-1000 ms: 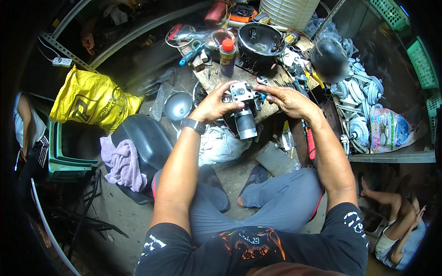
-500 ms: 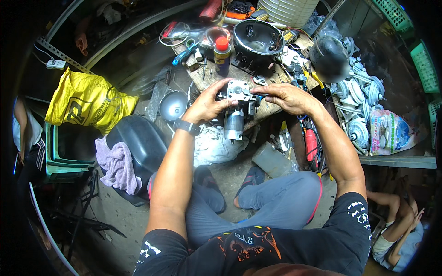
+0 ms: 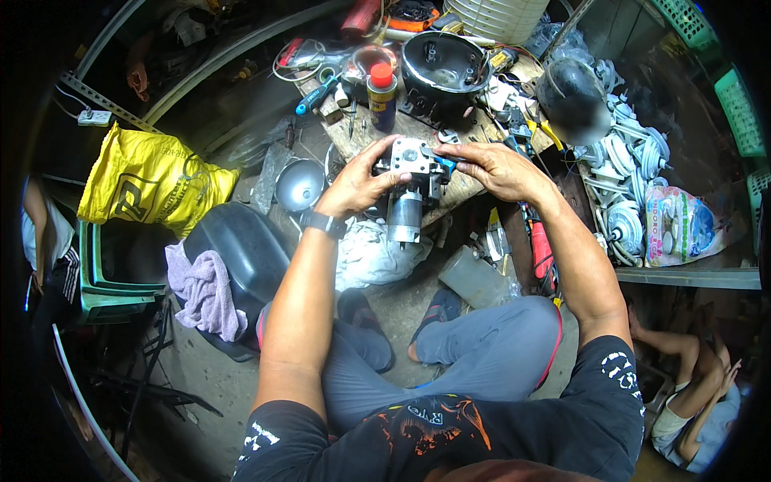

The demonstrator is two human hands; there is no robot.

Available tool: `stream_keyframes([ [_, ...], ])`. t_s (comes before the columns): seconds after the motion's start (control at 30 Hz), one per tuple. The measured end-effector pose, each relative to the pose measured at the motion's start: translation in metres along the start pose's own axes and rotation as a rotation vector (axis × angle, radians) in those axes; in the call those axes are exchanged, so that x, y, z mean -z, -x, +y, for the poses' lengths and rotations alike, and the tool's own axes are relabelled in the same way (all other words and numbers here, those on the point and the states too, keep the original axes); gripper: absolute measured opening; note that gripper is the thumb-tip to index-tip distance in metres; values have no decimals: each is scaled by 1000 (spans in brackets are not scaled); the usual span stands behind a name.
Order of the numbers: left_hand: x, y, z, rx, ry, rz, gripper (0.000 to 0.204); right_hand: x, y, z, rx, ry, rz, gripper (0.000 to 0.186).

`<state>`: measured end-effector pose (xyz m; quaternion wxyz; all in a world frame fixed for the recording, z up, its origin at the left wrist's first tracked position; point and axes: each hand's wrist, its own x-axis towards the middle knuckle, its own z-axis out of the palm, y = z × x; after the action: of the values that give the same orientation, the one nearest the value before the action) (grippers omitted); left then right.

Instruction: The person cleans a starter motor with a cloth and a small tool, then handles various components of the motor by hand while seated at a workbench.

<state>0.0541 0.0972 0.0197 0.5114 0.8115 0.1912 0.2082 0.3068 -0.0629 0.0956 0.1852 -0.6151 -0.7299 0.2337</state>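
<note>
**Metal motor assembly held between 2 hands above a cluttered workbench**

The metal motor assembly (image 3: 408,189), a grey block with a cylindrical body hanging below it, sits between both hands just in front of the wooden workbench (image 3: 458,189). The left hand (image 3: 357,183) is closed around the block's left side, fingers curled over its top and thumb beneath; a dark watch (image 3: 323,222) bands the wrist. The right hand (image 3: 494,169) lies at the upper right of the block, fingers partly bent, pinching a small blue-handled tool (image 3: 444,161) whose tip touches the block. Behind the assembly stand a red-capped spray can (image 3: 382,95) and a black compressor shell (image 3: 446,64). Left of the hands lie a round metal bowl (image 3: 299,185), a yellow bag (image 3: 148,183) and a purple cloth (image 3: 206,291).
</note>
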Motion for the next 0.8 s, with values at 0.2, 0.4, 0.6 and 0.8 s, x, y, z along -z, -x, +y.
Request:
stream_keyframes([
  [0.2, 0, 1, -2, -1, 13, -7, 78, -7, 4, -4, -35, 134, 42, 42],
  [0.4, -3, 1, 2, 5, -3, -30, 76, -6, 11, 7, -117, 130, 128, 41],
  [0.6, 0, 2, 0, -19, -17, -17, 76, -16, 13, -17, -47, 28, 124, 40],
  [0.8, -3, 0, -2, -2, 35, -21, 77, -18, 14, -10, -146, 88, 140, 38],
])
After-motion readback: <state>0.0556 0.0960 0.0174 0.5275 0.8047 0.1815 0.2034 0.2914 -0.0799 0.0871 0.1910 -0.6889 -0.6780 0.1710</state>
